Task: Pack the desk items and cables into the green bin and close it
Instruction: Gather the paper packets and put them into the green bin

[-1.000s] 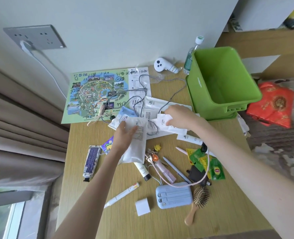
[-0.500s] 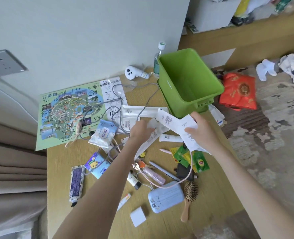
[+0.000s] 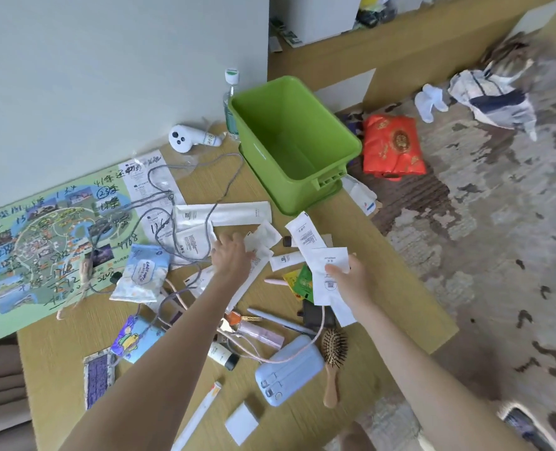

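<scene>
- The green bin (image 3: 302,125) stands upright and open at the far side of the table (image 3: 394,288), near the wall. Nothing is seen inside it, and no lid is in view.
- A few white sachets (image 3: 322,271) are pinched between the thumb and fingers of the right hand (image 3: 351,281) and held above the table, just in front of the bin.
- The sachets are judged light, thin, floppy and a little slick. A firm pinch across the middle of the stack should stop them fanning out.
- The left hand (image 3: 234,258) lies on more white packets (image 3: 263,239) to the left. Whether they are gripped cannot be told.
- A grey cable (image 3: 232,183) is looped across the packets and a map (image 3: 58,242). It is judged limp and prone to snagging, so it is best gathered into coils.
- A power bank (image 3: 289,369) and a hairbrush (image 3: 333,353) lie nearer the person. Both are judged rigid and easily lifted.
</scene>
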The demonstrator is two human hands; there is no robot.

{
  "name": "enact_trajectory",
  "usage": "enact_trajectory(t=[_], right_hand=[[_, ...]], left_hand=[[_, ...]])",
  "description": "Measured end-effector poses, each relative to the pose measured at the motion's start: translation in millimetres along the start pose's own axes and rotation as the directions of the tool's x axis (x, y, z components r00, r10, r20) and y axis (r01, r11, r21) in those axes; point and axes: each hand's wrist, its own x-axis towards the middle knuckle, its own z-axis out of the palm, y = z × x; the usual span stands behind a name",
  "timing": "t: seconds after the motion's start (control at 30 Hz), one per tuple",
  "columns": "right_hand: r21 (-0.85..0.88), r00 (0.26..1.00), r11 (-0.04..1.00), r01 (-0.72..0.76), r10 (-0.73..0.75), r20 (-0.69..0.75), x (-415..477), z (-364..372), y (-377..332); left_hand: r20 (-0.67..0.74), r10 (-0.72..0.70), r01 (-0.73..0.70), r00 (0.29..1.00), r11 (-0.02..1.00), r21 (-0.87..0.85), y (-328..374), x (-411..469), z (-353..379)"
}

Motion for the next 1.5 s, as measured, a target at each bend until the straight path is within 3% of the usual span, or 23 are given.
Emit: enact_trajectory(t=[0.3,0.47,0.57,0.63,0.7,0.8,0.93,1.03,1.17,1.3,1.5], right_hand=[[-0.021,0.999,1.0,0.013,-0.014,-0.045,4.0,12.7,2.7],[0.034,0.997,0.998,0.059,-0.057,-0.042,-6.1,9.3,-14.8],[0.127,0.99,0.984,0.128,-0.12,-0.068,-17.7,1.2,-35.6],[0.19,0.98,0.963,0.191,-0.175,-0.095,-26.3,-4.2,-54.1],[0.255,0.97,0.937,0.238,-0.218,-0.104,-32.2,-7.5,-74.9],[0.322,0.959,0.904,0.282,-0.263,-0.102,-32.4,-9.9,-106.8],[0.402,0.954,0.869,0.289,-0.295,-0.05,-17.4,-16.9,-153.6],[0.443,0.952,0.848,0.293,-0.302,-0.052,7.3,-28.4,-189.6],[0.442,0.956,0.851,0.283,-0.286,-0.061,58.9,-46.8,-231.1],[0.336,0.942,0.883,0.328,-0.332,-0.049,117.7,-61.0,-264.3],[0.057,0.925,0.925,0.376,-0.378,0.036,197.4,-45.0,-267.4]], left_hand=[[0.039,0.067,-0.057,0.997,0.975,-0.215,-6.6,10.2,-3.1],[-0.051,0.05,-0.069,0.997,0.845,-0.53,-9.9,4.0,-28.5],[-0.07,0.016,-0.063,0.997,0.668,-0.741,-11.8,-8.7,-50.6],[-0.045,-0.011,-0.036,0.999,0.415,-0.909,-10.6,-22.7,-66.4],[-0.058,-0.006,-0.056,0.998,0.219,-0.974,-8.4,-33.5,-81.5],[-0.118,-0.038,-0.115,0.992,0.07,-0.991,-1.1,-39.8,-104.7],[-0.163,-0.144,-0.155,0.976,0.068,-0.986,17.3,-32.4,-136.4],[-0.188,-0.268,-0.16,0.945,0.122,-0.98,35.7,-23.0,-158.1],[-0.245,-0.312,-0.199,0.918,0.174,-0.965,68.5,-3.6,-184.8],[-0.304,-0.373,-0.215,0.876,0.263,-0.941,99.8,29.7,-206.9],[-0.29,-0.442,-0.169,0.849,0.292,-0.941,120.7,88.9,-209.5]])
